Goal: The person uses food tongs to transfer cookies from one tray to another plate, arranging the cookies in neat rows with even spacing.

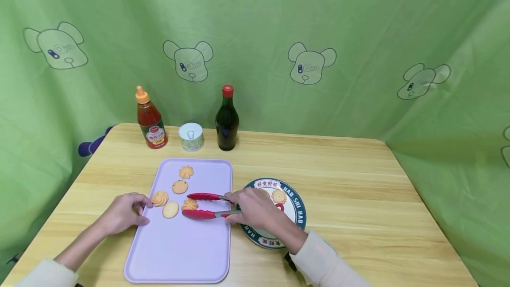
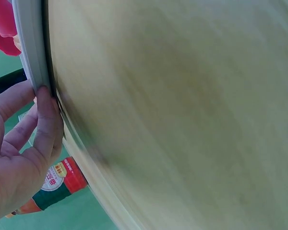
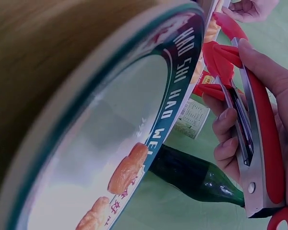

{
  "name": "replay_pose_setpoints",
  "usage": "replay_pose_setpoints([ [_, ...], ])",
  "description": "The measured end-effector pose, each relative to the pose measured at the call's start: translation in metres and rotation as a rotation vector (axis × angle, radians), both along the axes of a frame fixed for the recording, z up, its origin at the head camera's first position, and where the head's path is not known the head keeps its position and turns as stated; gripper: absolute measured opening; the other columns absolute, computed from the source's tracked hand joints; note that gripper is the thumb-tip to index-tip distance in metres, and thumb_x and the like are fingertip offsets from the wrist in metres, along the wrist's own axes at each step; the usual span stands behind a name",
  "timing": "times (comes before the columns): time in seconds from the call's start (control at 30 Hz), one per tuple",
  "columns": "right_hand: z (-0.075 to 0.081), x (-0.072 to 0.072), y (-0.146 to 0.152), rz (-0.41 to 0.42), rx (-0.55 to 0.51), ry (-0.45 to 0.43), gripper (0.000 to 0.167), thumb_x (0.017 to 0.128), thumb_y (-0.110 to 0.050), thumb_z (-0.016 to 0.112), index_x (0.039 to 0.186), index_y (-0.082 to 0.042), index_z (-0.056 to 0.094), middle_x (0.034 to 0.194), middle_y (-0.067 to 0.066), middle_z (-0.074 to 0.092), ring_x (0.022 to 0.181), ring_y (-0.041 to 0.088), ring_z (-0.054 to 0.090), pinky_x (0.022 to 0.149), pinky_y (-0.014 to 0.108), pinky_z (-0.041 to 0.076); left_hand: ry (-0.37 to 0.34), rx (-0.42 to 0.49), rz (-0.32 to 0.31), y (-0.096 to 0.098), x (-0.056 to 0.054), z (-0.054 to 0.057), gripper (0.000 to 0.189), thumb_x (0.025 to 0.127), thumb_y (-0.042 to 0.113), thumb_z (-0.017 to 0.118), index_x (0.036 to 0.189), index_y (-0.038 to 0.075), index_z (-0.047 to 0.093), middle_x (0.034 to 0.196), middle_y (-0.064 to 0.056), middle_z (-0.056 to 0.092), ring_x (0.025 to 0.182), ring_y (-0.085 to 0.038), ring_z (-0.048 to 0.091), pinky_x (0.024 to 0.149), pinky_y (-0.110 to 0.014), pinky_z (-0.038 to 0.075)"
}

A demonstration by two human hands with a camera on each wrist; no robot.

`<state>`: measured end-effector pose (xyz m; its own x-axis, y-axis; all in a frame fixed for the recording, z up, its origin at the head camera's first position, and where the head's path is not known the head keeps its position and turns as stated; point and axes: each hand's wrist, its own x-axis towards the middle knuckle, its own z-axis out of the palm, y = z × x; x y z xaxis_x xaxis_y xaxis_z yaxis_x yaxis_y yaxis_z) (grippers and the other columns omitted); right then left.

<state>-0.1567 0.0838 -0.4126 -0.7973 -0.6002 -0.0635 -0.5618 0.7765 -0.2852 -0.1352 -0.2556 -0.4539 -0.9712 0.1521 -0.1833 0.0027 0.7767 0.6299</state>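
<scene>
My left hand [image 1: 123, 213] pinches the left rim of a lilac tray [image 1: 179, 251] between thumb and fingers. My right hand [image 1: 255, 207] grips metal tongs with red tips [image 1: 204, 215] and red handle covers, reaching in over the tray's right rim. The parted tong tips lie on either side of a star-shaped cookie [image 1: 190, 205]. Left of it are a round plain cookie [image 1: 170, 210] and a swirl cookie [image 1: 160, 198]. Farther back on the tray lie a dotted round cookie [image 1: 180, 186] and another star-shaped cookie [image 1: 186, 172].
Right of the tray, partly under my right forearm, stands a green-rimmed plate [image 1: 299, 203] with cookies, one of them flower-shaped [image 1: 279, 195]. Behind the tray stand a red sauce bottle [image 1: 152, 123], a can [image 1: 191, 137] and a dark bottle [image 1: 227, 123]. A green curtain [image 1: 255, 12] hangs behind the table.
</scene>
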Motion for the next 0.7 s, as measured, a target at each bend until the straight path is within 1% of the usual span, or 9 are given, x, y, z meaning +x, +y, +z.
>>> replay_pose_setpoints([
  [0.07, 0.0, 0.0, 0.001, -0.007, -0.003, -0.005, 0.058, 0.077, -0.044, 0.074, 0.126, -0.015, 0.062, 0.103, 0.0, 0.072, 0.073, 0.005, 0.054, 0.059, 0.017, 0.042, -0.001, -0.002, 0.002, 0.0, 0.0, 0.0, 0.032, 0.067, 0.004, 0.08, 0.096, 0.005, 0.067, 0.074, -0.003, 0.055, 0.071, -0.016, 0.048, 0.06, -0.022, 0.039],
  [0.2, 0.002, 0.0, 0.006, -0.02, -0.019, -0.009, 0.06, 0.077, -0.045, 0.075, 0.127, -0.015, 0.061, 0.103, 0.001, 0.072, 0.07, 0.005, 0.055, 0.056, 0.016, 0.042, -0.006, 0.0, 0.006, 0.0, 0.0, 0.0, 0.032, 0.067, 0.004, 0.08, 0.097, 0.005, 0.067, 0.074, -0.003, 0.055, 0.07, -0.016, 0.048, 0.059, -0.022, 0.039],
  [0.33, 0.006, 0.0, 0.016, -0.038, -0.042, -0.001, 0.061, 0.077, -0.044, 0.075, 0.128, -0.016, 0.06, 0.109, 0.003, 0.071, 0.07, 0.005, 0.056, 0.056, 0.016, 0.043, -0.009, 0.005, 0.007, 0.0, 0.0, 0.0, 0.032, 0.068, 0.004, 0.08, 0.097, 0.004, 0.067, 0.075, -0.003, 0.055, 0.071, -0.016, 0.048, 0.058, -0.022, 0.039],
  [0.43, 0.009, 0.001, 0.026, -0.064, -0.043, 0.001, 0.06, 0.077, -0.045, 0.074, 0.128, -0.017, 0.06, 0.116, 0.003, 0.069, 0.074, 0.006, 0.056, 0.06, 0.017, 0.043, -0.019, 0.01, 0.007, 0.0, 0.001, 0.0, 0.032, 0.068, 0.004, 0.08, 0.097, 0.004, 0.067, 0.075, -0.003, 0.055, 0.071, -0.016, 0.048, 0.059, -0.022, 0.039],
  [0.53, 0.012, 0.002, 0.038, -0.087, -0.046, 0.017, 0.06, 0.077, -0.045, 0.074, 0.128, -0.017, 0.06, 0.115, 0.003, 0.069, 0.076, 0.008, 0.055, 0.061, 0.02, 0.042, -0.026, 0.009, 0.01, 0.0, 0.002, -0.001, 0.033, 0.068, 0.004, 0.08, 0.098, 0.004, 0.067, 0.074, -0.003, 0.055, 0.07, -0.016, 0.048, 0.06, -0.022, 0.04],
  [0.67, 0.014, 0.002, 0.055, -0.113, -0.069, 0.076, 0.058, 0.076, -0.042, 0.076, 0.125, -0.015, 0.063, 0.112, 0.003, 0.07, 0.084, 0.013, 0.062, 0.068, 0.027, 0.05, -0.018, 0.004, 0.015, 0.0, 0.0, -0.001, 0.033, 0.067, 0.004, 0.08, 0.098, 0.004, 0.067, 0.075, -0.003, 0.055, 0.07, -0.016, 0.049, 0.059, -0.022, 0.04],
  [0.7, 0.015, 0.003, 0.059, -0.121, -0.076, 0.087, 0.057, 0.075, -0.041, 0.077, 0.124, -0.015, 0.063, 0.115, 0.004, 0.069, 0.088, 0.014, 0.064, 0.071, 0.029, 0.052, -0.018, 0.002, 0.016, 0.0, 0.0, -0.001, 0.033, 0.067, 0.004, 0.08, 0.098, 0.004, 0.067, 0.075, -0.003, 0.055, 0.07, -0.016, 0.049, 0.059, -0.022, 0.04],
])
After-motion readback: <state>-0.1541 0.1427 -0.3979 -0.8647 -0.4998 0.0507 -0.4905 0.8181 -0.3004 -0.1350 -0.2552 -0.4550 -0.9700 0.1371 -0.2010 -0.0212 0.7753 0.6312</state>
